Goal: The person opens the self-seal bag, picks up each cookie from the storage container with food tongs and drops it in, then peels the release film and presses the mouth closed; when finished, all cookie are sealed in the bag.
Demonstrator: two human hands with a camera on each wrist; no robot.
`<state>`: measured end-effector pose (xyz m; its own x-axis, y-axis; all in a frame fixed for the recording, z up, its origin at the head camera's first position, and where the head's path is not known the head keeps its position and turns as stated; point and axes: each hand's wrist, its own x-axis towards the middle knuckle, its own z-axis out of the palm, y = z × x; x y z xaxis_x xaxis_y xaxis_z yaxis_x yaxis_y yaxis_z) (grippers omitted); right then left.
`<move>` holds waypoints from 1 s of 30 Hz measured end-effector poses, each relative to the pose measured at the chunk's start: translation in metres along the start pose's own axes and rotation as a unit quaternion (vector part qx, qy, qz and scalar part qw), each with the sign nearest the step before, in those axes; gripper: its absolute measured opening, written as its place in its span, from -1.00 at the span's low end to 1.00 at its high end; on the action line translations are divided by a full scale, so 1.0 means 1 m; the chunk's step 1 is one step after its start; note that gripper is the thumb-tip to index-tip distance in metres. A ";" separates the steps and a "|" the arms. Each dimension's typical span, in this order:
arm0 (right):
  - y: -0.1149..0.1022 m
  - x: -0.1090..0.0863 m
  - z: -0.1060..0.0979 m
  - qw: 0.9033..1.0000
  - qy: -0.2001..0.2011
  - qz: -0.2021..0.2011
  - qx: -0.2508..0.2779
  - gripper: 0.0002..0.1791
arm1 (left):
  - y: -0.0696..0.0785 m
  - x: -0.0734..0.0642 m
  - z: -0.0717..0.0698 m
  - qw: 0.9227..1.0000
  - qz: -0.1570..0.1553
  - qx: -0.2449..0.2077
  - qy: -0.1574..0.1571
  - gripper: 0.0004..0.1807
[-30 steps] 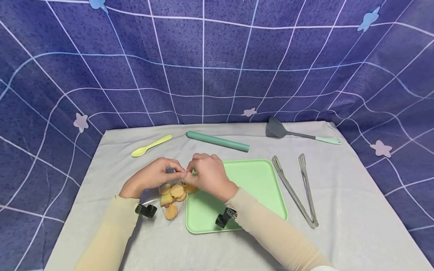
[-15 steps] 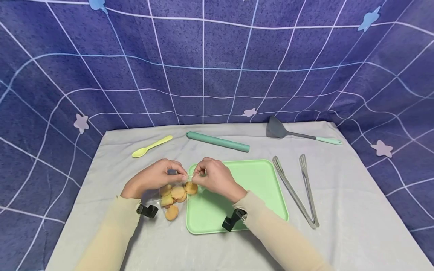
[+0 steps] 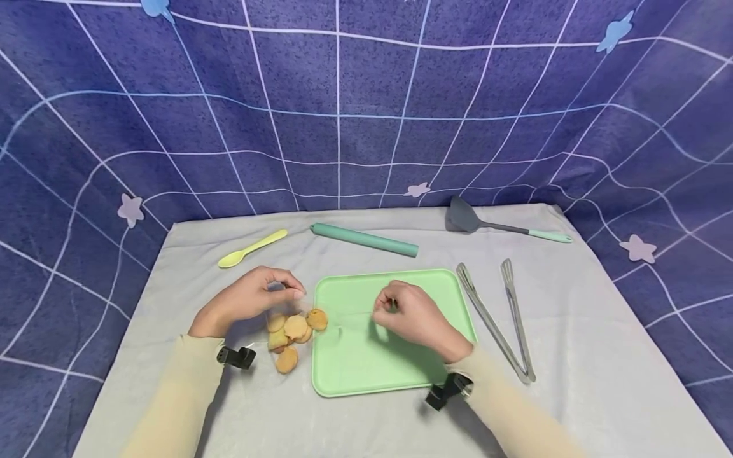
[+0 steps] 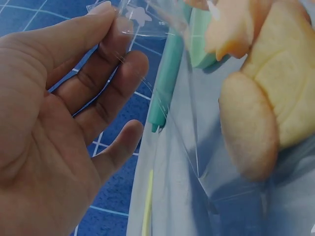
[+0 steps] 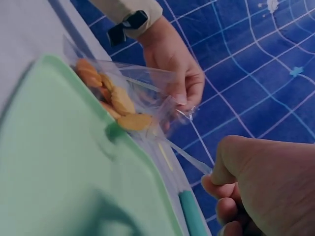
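Note:
My left hand (image 3: 246, 298) pinches the top edge of a clear plastic bag (image 5: 147, 76) between thumb and forefinger. Inside the bag lie several golden cookies (image 3: 296, 326), some round and some shaped, just left of the light green tray (image 3: 395, 375). Over the tray, my right hand (image 3: 415, 316) pinches the end of a thin clear plastic strip (image 5: 189, 158) between thumb and finger. The strip stretches taut from the bag's upper side toward the right hand. In the left wrist view, the other left fingers spread loosely behind the bag, with a cookie (image 4: 248, 125) close by.
A yellow spoon (image 3: 252, 249) and a green rod (image 3: 364, 239) lie behind the hands. To the tray's right are metal tongs (image 3: 492, 324), spread apart. A grey spatula (image 3: 466, 216) with a mint handle rests at the back right.
My right hand has moved right, away from the left hand, drawing the clear plastic strip out over the tray. The left hand stays at the bag's edge.

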<state>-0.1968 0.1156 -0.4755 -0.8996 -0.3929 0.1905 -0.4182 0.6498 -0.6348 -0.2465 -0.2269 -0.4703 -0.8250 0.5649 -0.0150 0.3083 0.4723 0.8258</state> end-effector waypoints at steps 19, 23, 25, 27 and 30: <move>0.013 -0.109 -0.060 0.996 -0.074 -0.050 0.015 -0.62 | -0.008 -0.001 -0.002 1.000 -0.015 -0.007 0.013 -0.72; 0.024 -0.120 -0.076 0.990 -0.110 -0.078 0.030 -0.58 | -0.007 0.001 -0.002 1.000 -0.017 -0.010 0.014 -0.70; 0.034 -0.126 -0.087 0.989 -0.120 -0.086 0.029 -0.56 | -0.007 0.001 -0.002 1.000 -0.016 -0.010 0.014 -0.70; 0.045 -0.132 -0.097 0.988 -0.128 -0.087 0.018 -0.57 | -0.007 0.002 -0.001 1.000 -0.016 -0.009 0.015 -0.71; 0.061 -0.143 -0.111 0.988 -0.143 -0.065 -0.008 -0.59 | -0.007 0.003 -0.002 1.000 -0.016 -0.007 0.016 -0.70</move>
<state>-0.1074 0.2834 -0.4586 -0.7667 -0.6401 0.0491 -0.5323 0.5910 -0.6061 -0.2519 -0.2294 -0.4749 -0.8493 0.5274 -0.0231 0.2757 0.4805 0.8326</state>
